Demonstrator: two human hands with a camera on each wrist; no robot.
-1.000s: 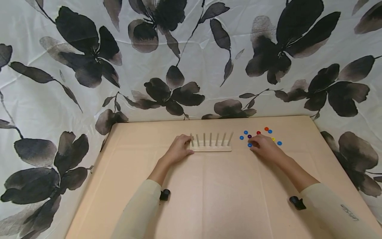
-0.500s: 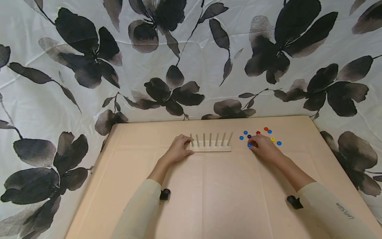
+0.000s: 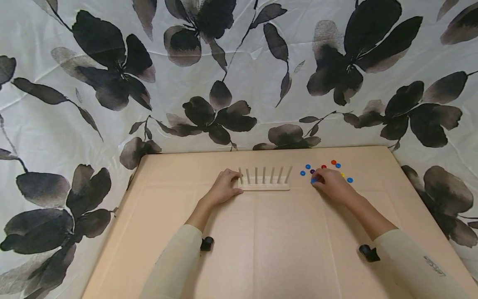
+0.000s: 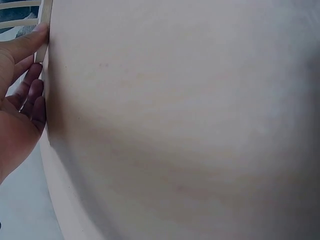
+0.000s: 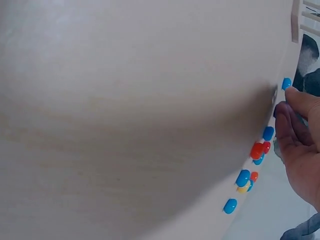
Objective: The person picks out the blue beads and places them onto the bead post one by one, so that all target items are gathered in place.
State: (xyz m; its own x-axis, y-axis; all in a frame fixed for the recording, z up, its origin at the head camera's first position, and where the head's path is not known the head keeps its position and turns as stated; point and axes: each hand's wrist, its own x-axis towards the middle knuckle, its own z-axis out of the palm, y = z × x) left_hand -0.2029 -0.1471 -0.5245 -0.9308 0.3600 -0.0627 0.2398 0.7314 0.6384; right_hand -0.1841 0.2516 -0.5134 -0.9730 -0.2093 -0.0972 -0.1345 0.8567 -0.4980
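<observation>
In the head view, my left hand grips the left end of a pale wooden peg rack, thumb at the front and fingers behind. Its row of thin upright pegs is bare. The left wrist view shows the thumb against the rack's edge. To the right, my right hand is low over the table, thumb and fingertips pinching a blue bead, which they partly cover. In the right wrist view the fingers are curled towards the thumb, and a blue bead shows by the thumb tip.
Loose beads lie around the right hand: several blue ones, a purple one, red ones and a yellow one partly behind the hand. The tan table ends at the back against a floral cloth.
The right hand has shifted very slightly at the blue bead, its fingertips closer around it. The left hand keeps its grip on the peg rack.
</observation>
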